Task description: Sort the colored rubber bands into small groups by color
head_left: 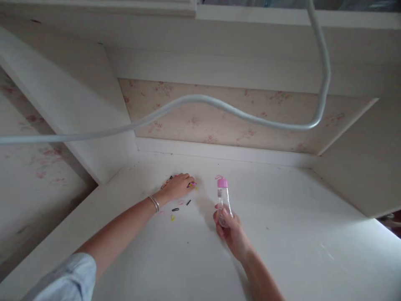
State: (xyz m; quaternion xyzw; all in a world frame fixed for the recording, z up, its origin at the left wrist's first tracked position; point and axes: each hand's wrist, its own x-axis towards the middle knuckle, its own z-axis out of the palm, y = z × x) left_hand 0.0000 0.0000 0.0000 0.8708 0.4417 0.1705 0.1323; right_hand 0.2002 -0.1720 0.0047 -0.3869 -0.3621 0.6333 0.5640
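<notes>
Head camera: on the white worktop (297,234), the right hand (232,232) is closed around the lower part of a small clear plastic bottle with a pink cap (223,198). The bottle stands upright near the middle of the worktop, cap on top. The left hand (178,186), with thin silver bangles (154,203) at the wrist, lies palm down towards the back left corner, its fingers bent over a scatter of small coloured clips (175,209). Whether it grips any of them cannot be told. Black, yellow and pink clips lie loose just beside the wrist. A white cable (200,99) hangs in a loop across the view, in front of the floral wallpaper (219,117) behind the back edge.
</notes>
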